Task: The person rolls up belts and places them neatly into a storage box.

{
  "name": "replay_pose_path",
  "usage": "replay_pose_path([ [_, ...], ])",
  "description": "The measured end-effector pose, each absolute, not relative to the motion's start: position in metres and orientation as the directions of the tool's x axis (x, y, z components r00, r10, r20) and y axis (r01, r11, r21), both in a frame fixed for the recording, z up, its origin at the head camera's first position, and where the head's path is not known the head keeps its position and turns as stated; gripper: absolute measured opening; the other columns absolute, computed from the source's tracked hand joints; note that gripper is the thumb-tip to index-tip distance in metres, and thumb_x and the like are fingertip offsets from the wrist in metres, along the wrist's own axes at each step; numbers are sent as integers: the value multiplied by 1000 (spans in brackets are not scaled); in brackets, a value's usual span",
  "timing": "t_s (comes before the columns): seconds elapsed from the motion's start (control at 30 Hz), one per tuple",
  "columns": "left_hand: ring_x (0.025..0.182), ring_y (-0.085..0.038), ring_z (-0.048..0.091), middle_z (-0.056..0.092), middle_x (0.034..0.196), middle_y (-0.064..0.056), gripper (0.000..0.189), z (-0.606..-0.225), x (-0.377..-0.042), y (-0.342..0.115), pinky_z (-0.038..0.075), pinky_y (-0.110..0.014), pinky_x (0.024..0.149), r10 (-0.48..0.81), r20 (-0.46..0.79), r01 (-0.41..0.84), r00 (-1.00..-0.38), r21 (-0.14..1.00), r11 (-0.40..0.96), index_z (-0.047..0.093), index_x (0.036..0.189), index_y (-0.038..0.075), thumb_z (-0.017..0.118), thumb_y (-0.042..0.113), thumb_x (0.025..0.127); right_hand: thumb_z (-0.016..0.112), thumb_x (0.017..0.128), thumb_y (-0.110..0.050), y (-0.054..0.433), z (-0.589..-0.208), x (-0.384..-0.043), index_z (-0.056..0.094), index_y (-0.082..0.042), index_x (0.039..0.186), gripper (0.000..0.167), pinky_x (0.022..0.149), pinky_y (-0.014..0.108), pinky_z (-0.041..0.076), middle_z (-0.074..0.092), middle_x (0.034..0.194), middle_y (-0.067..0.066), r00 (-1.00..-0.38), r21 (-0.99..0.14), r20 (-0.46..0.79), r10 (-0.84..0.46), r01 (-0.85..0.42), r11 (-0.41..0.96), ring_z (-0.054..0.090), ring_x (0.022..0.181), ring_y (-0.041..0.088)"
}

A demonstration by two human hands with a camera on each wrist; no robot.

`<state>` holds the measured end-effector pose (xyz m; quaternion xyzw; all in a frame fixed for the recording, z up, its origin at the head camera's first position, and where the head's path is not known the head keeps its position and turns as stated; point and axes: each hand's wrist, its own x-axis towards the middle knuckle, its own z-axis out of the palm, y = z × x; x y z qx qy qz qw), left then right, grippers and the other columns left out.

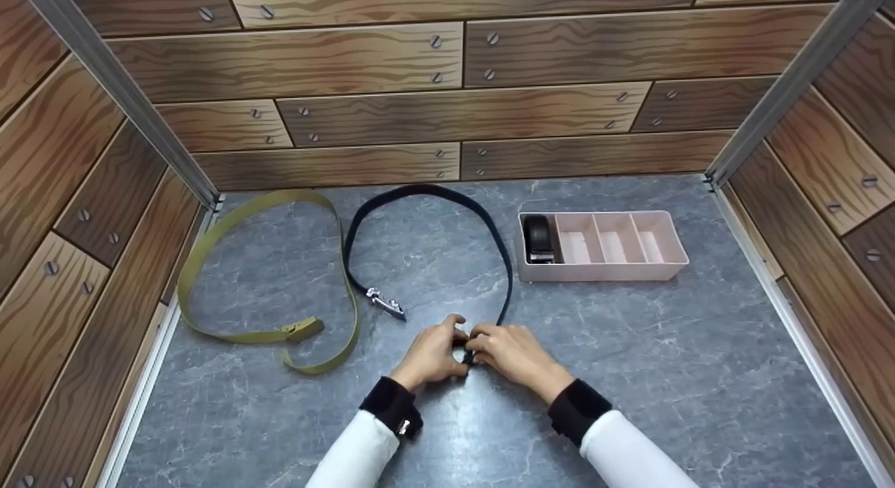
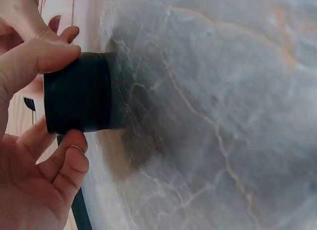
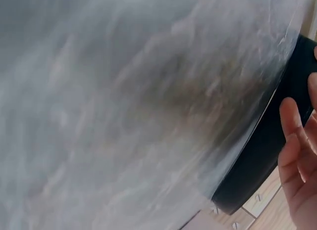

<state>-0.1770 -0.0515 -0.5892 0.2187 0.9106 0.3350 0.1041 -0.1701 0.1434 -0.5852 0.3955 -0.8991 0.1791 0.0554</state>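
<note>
A black belt [image 1: 428,189] curves in a wide loop over the grey marbled surface, its silver buckle [image 1: 384,303] lying at the left end. At the other end, my left hand [image 1: 428,352] holds a small curled roll of the belt [image 2: 77,94], thumb on its upper edge and fingertips at its lower edge. My right hand [image 1: 514,349] pinches the same roll from the right side, fingers bent over it. In the right wrist view, the black strap [image 3: 262,141] stands on edge beside the right hand's fingers [image 3: 291,114]. The hands partly hide the roll in the head view.
To the left lies an olive-green belt [image 1: 187,264] in an open loop with a matching buckle [image 1: 304,328]. A pale pink divided box [image 1: 601,273] stands at back right, with a rolled black belt [image 1: 537,235] in its leftmost compartment. Wood-patterned walls [image 1: 349,61] enclose the surface.
</note>
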Motion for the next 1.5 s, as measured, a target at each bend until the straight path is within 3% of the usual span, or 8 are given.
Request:
replay_pose_path([
  [0.2, 95, -28, 65, 69, 109, -11, 60, -587, -176, -64, 50, -41, 86, 460, -66, 256, -886, 757, 602, 60, 120, 0, 86, 16, 68, 75, 85, -27, 134, -587, -167, 74, -17, 89, 10, 53, 34, 50, 65, 85, -1, -660, -150, 278, -698, -748, 647, 63, 66, 18],
  [0.43, 57, -20, 66, 68, 79, -17, 35, -584, -170, -73, 54, -29, 52, 297, -251, -127, -921, 916, 379, 56, 117, -12, 65, 13, 94, 79, 80, -29, 121, -585, -159, 76, -18, 78, 12, 46, 36, 44, 59, 68, -1, -799, -177, 257, -544, -592, 786, 59, 55, 22],
  [0.6, 39, -14, 59, 64, 60, -17, 25, -587, -169, -59, 52, -31, 42, 164, -343, -283, -925, 909, 305, 59, 108, -11, 59, 11, 97, 80, 79, -30, 110, -580, -158, 77, -21, 74, 11, 46, 39, 45, 60, 66, -1, -871, -224, 204, -447, -486, 845, 60, 56, 24],
  [0.87, 42, -15, 62, 60, 70, -17, 15, -590, -181, -47, 52, -25, 43, 47, -321, -275, -946, 870, 410, 55, 77, -2, 70, -7, 78, 79, 81, -19, 115, -582, -161, 75, -16, 77, 6, 49, 32, 46, 56, 69, -1, -819, -328, 188, -542, -572, 752, 58, 59, 20],
  [1.03, 39, -10, 59, 61, 64, -13, 15, -588, -190, -47, 48, -22, 40, 134, -325, -213, -936, 829, 517, 59, 75, 0, 73, -5, 76, 77, 80, -12, 134, -584, -166, 75, -15, 97, 17, 56, 29, 50, 58, 83, 2, -740, -290, 159, -654, -668, 685, 59, 67, 18],
  [1.17, 37, -4, 53, 59, 58, -6, 11, -584, -196, -49, 42, -18, 37, 232, -309, -94, -922, 763, 640, 63, 76, 4, 73, -2, 77, 76, 83, -17, 140, -585, -169, 72, -13, 97, 15, 58, 30, 51, 58, 89, 2, -704, -250, 142, -695, -705, 663, 60, 69, 18],
  [1.3, 37, -3, 50, 58, 54, 0, 4, -581, -197, -51, 39, -16, 38, 277, -277, -8, -920, 720, 694, 68, 82, 3, 70, 0, 80, 76, 83, -20, 134, -584, -166, 69, -9, 84, 13, 52, 30, 48, 58, 81, 4, -711, -233, 133, -691, -700, 675, 58, 62, 20],
  [1.5, 39, -8, 58, 61, 56, -3, 13, -581, -187, -48, 45, -21, 39, 190, -290, -119, -938, 783, 611, 67, 84, 0, 73, 11, 85, 78, 79, -28, 124, -584, -159, 72, -12, 78, 17, 46, 36, 46, 56, 70, 5, -778, -149, 144, -612, -628, 764, 57, 54, 24],
])
